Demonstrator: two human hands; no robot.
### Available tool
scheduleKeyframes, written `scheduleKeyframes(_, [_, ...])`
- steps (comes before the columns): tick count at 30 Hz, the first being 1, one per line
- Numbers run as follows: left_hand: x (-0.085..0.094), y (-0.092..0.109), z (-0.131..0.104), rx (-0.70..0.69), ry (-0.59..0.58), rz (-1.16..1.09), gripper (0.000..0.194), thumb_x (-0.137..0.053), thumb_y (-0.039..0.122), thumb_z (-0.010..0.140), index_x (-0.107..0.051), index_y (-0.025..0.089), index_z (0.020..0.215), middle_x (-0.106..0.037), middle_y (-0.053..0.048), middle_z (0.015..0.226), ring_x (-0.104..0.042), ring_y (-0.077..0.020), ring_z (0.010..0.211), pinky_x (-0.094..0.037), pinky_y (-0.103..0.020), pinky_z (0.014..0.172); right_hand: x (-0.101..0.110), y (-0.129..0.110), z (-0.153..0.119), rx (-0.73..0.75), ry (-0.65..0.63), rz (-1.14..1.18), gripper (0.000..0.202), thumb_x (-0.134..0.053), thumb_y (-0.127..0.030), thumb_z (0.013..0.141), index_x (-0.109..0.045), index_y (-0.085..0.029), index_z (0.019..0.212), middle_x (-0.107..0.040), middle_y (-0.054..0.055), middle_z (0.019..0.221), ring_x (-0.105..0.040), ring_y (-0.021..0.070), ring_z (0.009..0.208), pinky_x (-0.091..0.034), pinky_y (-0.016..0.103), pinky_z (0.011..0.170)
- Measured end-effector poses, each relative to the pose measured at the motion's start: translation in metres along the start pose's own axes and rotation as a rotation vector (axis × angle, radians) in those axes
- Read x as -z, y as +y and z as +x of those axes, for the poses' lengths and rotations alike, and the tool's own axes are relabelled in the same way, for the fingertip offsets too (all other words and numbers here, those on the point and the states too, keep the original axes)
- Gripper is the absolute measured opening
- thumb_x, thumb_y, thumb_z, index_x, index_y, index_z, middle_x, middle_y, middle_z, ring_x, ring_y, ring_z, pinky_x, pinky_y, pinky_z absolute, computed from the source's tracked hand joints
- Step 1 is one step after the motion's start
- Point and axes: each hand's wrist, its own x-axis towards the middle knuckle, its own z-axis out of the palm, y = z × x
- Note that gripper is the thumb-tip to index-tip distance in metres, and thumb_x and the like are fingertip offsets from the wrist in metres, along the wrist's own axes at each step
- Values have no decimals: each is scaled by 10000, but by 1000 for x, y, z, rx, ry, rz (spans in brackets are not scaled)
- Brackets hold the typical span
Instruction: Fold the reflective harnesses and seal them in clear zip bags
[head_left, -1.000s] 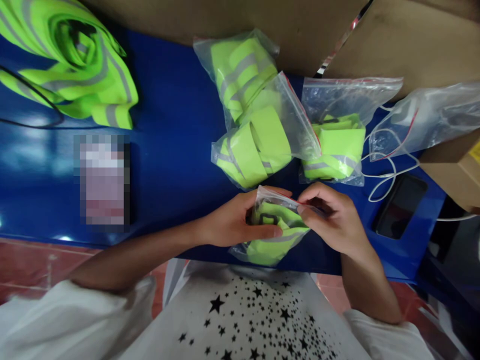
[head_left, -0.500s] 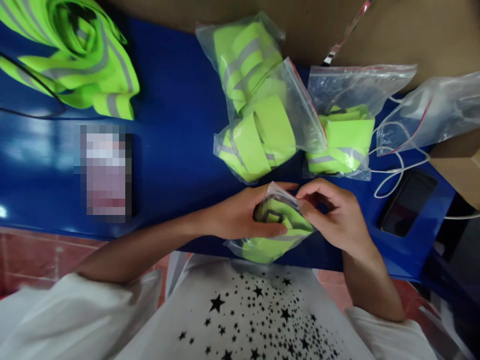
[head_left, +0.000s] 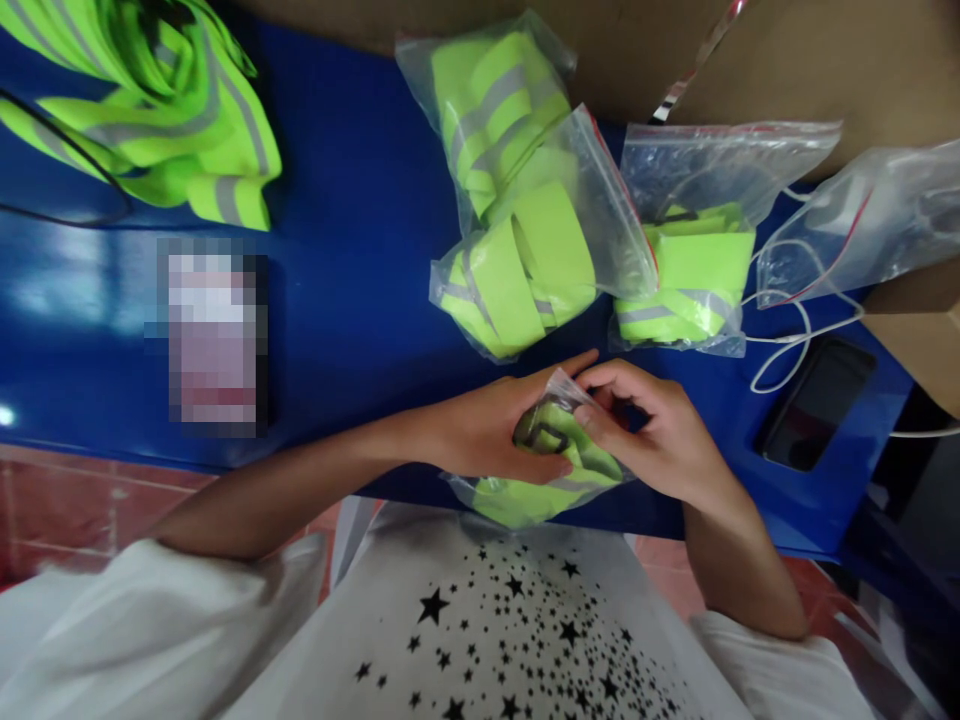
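Clear bag (head_left: 517, 503) with a folded neon strap (head_left: 592, 462) inside, at the near edge of the blue table (head_left: 337, 330), directly between the two hands. Key relation: its mouth edge slants from a raised corner down and rightward into the right fingertips, so that edge lies nearer the right hand (head_left: 652, 432), while the bulk sits just beside and below the left hand (head_left: 476, 430). Packed body looks longest crosswise, lower left to right; full axis can't be told, part being covered by fingers. Left grip: thumb across the front of the bag, fingers spread behind it, index reaching past the raised corner; a loose hold, moderately wide, on the bag's left side. A dark buckle (head_left: 551, 438) shows through the plastic just above that thumb. Right grip: thumb and index finger brought together on the mouth edge in what looks like a light pinch, other fingers curled; exact contact partly hidden. Whether the mouth is sealed: can't tell. Left forearm comes in low and nearly level from the left; right forearm rises steeply from the lower right, wrist bent inward. Another filled bag (head_left: 517, 285) lies just beyond the hands.
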Motion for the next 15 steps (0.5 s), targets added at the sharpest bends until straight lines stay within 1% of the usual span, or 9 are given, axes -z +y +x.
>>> scheduleKeyframes(2, [0,2,2,13,-58,-25,695,-733,276,853,-443,243,1485,-643,-12,964,-577,-135,747,-454,-222,602,-4,2,0,4,0,47,51,-674,-241,971,-650,-222,1011,-533,-68,690,-470,57,581,-368,205,552])
scheduleKeyframes(4, [0,5,4,57,-100,-49,547,-710,237,848,-508,218,1356,-576,17,869,-520,-115,700,-421,-210,578,-7,4,-1,-1,17,120,64,-665,-245,982,-622,-218,943,-523,-67,682,-453,57,570,-358,209,541])
scheduleKeyframes(7, [1,9,5,92,-107,-81,385,-704,211,831,-536,212,1178,-528,32,834,-486,-101,680,-402,-200,567,-8,5,-1,-31,8,182,106,-658,-257,990,-592,-219,916,-541,-60,697,-450,63,566,-351,219,526])
scheduleKeyframes(9, [0,9,6,64,-100,-92,362,-703,201,823,-519,220,1134,-512,38,823,-475,-98,666,-394,-201,553,-6,5,0,-40,-23,167,87,-667,-270,987,-605,-223,949,-570,-50,723,-467,71,580,-362,230,534])
scheduleKeyframes(11, [0,9,7,29,-90,-83,360,-697,189,818,-507,228,1121,-499,44,805,-469,-98,648,-383,-202,534,-5,4,2,-20,-31,131,76,-685,-275,977,-631,-224,992,-636,-25,806,-525,85,638,-407,243,581])
scheduleKeyframes(13, [-1,9,7,10,-67,-50,344,-690,186,815,-504,232,1100,-501,48,792,-474,-98,635,-376,-201,518,-5,3,3,8,9,106,72,-695,-265,969,-660,-223,1016,-700,7,924,-597,108,738,-462,260,658])
scheduleKeyframes(15, [-1,9,7,5,-45,-17,325,-685,188,814,-502,231,1078,-503,53,784,-480,-94,626,-380,-198,511,-7,1,3,7,59,111,56,-699,-251,966,-684,-222,1011,-730,23,997,-640,126,814,-491,273,709])
